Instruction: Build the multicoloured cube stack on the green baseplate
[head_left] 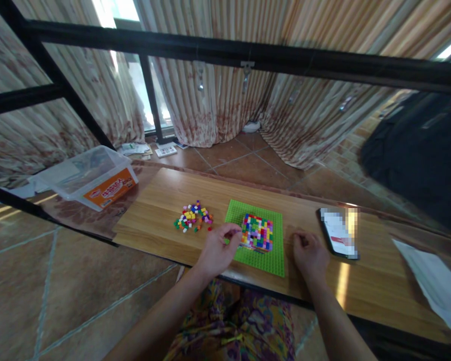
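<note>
A green studded baseplate (274, 260) lies on the wooden table, bearing a low, many-coloured block of toy bricks (257, 232). My left hand (220, 249) is at the block's left side, thumb and forefinger pinched together. Whatever sits between those fingertips is too small to name. To the right of the baseplate my right hand (311, 252) rests on the table, its fingers curled in; what they hold, if anything, is hidden. A loose pile of small bricks (193, 216) in mixed colours is spread on the table to the left.
A phone (338, 233) lies right of my right hand, with white paper (432, 281) beyond it. A clear plastic bin (93, 175) with an orange label stands past the left end of the table (150, 200). Black metal bars (210, 45) cross in front of the curtains.
</note>
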`<state>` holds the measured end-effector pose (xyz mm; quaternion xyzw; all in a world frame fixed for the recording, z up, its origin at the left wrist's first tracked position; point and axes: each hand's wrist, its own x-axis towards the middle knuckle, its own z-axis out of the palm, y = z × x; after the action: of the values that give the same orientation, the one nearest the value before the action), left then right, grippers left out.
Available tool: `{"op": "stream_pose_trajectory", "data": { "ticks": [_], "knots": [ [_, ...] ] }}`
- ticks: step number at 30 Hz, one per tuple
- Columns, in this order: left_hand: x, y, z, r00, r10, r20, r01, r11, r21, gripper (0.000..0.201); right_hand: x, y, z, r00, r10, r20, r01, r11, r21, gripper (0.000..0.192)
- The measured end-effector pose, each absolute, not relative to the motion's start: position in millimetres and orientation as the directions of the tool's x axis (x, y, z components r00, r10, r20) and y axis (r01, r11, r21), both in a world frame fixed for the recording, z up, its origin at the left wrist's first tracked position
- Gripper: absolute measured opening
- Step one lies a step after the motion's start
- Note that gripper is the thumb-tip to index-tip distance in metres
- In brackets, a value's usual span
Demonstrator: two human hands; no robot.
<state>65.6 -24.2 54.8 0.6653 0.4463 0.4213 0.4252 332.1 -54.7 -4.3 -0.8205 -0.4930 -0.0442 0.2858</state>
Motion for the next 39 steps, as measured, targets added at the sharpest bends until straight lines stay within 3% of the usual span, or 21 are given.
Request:
{"op": "stream_pose_trajectory", "data": {
  "ticks": [12,22,30,39],
  "knots": [
    [77,-20,63,0.344,0.905,0.249,0.402,-0.382,0.832,0.015,331,-55,-3,0.514,0.788,0.338,0.826,-0.35,-0.441,0.034],
    [80,-17,59,0.492,0.815,0.305,0.532,-0.559,0.636,0.017,331,-55,-2,0.507,0.792,0.341,0.831,-0.344,-0.438,0.035],
    [87,-15,54,0.471,0.808,0.355,0.53,-0.581,0.618,0.015,333,-55,-5,0.5,0.794,0.346,0.836,-0.337,-0.434,0.036],
    [89,-19,57,0.523,0.781,0.342,0.618,-0.623,0.479,0.015,331,-55,-3,0.505,0.791,0.346,0.832,-0.34,-0.438,0.036]
  ]
}}
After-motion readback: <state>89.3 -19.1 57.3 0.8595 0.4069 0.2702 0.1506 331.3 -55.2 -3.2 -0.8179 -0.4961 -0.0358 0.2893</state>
